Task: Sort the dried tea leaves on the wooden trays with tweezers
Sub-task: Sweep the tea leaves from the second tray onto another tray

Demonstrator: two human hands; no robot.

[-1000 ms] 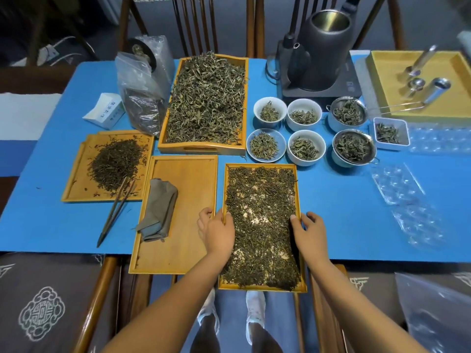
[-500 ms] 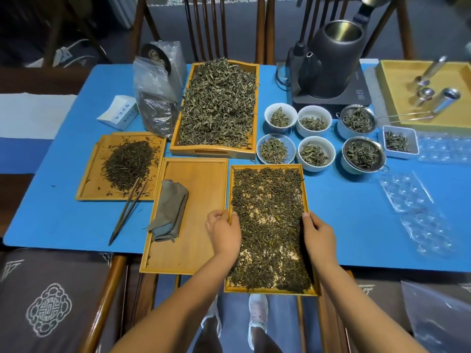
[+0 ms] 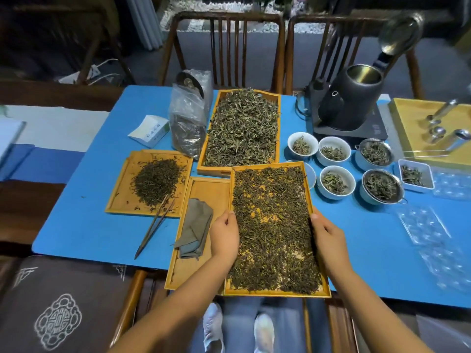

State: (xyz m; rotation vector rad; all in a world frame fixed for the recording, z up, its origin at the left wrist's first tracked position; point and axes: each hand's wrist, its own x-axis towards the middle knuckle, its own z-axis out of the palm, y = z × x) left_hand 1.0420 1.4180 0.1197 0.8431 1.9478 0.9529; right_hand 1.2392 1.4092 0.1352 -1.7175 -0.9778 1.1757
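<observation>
My left hand [image 3: 224, 235] and my right hand [image 3: 328, 240] grip the two long sides of a wooden tray [image 3: 277, 293] spread with dried tea leaves [image 3: 272, 225]. The tray is raised, and its far end overlaps the big tray [image 3: 201, 164] heaped with pale tea leaves. Dark tweezers [image 3: 155, 226] lie untouched on the blue table [image 3: 84, 225], their top resting on the left tray [image 3: 117, 200], which holds a small dark pile of leaves. Another wooden tray [image 3: 209, 189] carries a folded grey cloth [image 3: 196, 230].
Several white bowls [image 3: 334, 146] and strainers [image 3: 382, 189] with leaves stand right of the trays. A black kettle [image 3: 351, 100] sits on its base behind them. A yellow tray [image 3: 413, 133] with metal scoops, a plastic bag [image 3: 188, 118], a small white box [image 3: 150, 131] and clear blister sheets [image 3: 428, 225] also occupy the table.
Both hands have lifted the leaf tray and carried it away from me; its far end now covers part of the big tray and a bowl. The camera has tilted up.
</observation>
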